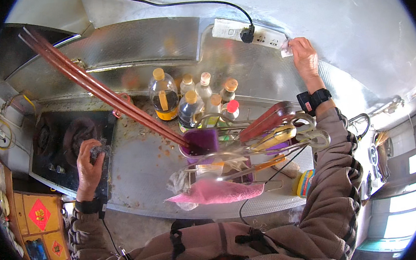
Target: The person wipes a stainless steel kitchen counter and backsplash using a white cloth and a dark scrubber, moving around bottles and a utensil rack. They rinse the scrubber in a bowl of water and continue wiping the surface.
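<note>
Scrubber [102, 150], dark and crinkled, sits clamped in the left hand's [88, 169] grip, squeezed between thumb and fingers and poking out to the right, over the black stove [57, 152]! Up at the wall, the right hand [305, 58] has its grip pinched together on a small pale piece [286, 50], just left of the fingertips, at the right end of the white power strip [231, 30]; contact there, one cannot tell. Between the hands, bottles [189, 113] crowd the tabletop [137, 173].
</note>
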A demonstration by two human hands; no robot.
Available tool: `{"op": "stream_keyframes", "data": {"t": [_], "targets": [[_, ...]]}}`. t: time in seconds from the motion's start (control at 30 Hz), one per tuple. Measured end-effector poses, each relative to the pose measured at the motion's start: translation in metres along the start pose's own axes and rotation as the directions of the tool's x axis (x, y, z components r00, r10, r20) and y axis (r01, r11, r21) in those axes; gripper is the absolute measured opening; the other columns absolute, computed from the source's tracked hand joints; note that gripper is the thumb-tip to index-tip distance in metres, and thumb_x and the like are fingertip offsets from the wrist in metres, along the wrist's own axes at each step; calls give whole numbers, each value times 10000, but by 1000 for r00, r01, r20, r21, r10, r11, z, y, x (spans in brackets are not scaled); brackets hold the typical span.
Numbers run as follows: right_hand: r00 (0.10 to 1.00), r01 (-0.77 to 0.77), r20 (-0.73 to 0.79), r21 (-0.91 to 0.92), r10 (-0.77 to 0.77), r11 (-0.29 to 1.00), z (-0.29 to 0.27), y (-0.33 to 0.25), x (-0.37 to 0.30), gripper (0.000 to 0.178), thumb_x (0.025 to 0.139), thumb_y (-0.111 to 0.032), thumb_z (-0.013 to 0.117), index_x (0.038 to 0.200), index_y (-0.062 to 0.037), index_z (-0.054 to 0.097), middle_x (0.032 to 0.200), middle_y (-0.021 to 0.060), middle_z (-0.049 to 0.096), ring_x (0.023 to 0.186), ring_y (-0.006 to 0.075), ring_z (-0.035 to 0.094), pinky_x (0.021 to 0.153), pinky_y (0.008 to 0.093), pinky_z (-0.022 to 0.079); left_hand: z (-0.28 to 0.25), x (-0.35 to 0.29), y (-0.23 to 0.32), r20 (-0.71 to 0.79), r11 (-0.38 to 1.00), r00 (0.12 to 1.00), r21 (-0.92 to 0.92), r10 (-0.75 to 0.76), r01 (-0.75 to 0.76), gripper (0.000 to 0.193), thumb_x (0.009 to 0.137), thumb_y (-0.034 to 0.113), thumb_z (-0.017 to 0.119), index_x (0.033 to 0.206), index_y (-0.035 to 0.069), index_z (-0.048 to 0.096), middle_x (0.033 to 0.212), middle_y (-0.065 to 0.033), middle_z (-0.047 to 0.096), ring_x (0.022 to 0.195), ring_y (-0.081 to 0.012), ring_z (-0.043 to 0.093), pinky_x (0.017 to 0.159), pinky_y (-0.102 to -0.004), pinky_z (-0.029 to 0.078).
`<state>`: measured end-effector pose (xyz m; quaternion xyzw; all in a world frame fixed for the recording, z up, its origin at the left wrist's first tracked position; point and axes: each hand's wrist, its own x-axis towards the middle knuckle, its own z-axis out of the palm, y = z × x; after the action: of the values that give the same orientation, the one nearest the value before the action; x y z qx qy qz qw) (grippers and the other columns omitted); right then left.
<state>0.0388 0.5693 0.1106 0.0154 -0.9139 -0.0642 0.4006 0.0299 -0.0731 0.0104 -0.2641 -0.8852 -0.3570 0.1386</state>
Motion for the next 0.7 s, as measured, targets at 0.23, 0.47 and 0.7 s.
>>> {"op": "stream_keyframes", "data": {"t": [0.23, 0.47, 0.7], "targets": [[958, 220, -186, -6, -218, 975, 20, -22, 7, 147, 802, -11, 597, 897, -105, 657, 953, 42, 591, 900, 259, 582, 762, 360, 520, 11, 6, 0, 31, 1000, 999, -15, 14, -13, 273, 739, -60, 643, 1003, -5, 600, 1067, -140, 595, 1033, -307, 586, 930, -357, 448], [992, 99, -82, 50, -95, 994, 3, -19, 19, 167, 809, -12, 630, 961, -67, 669, 968, 71, 642, 934, 272, 615, 781, 381, 541, 9, 2, 4, 28, 1000, 1000, -28, 13, -12, 278, 743, -44, 642, 1011, 2, 588, 1060, -136, 589, 1012, -303, 585, 922, -357, 448], [884, 422, 99, 257, -458, 869, 11, -51, 79, 233, 831, -9, 590, 1049, -67, 647, 1033, 86, 668, 937, 299, 640, 831, 365, 539, 11, -2, 7, 7, 999, 1000, -39, -3, 3, 269, 748, -27, 643, 1008, 11, 587, 1046, -130, 586, 1000, -303, 589, 909, -350, 451]]}}
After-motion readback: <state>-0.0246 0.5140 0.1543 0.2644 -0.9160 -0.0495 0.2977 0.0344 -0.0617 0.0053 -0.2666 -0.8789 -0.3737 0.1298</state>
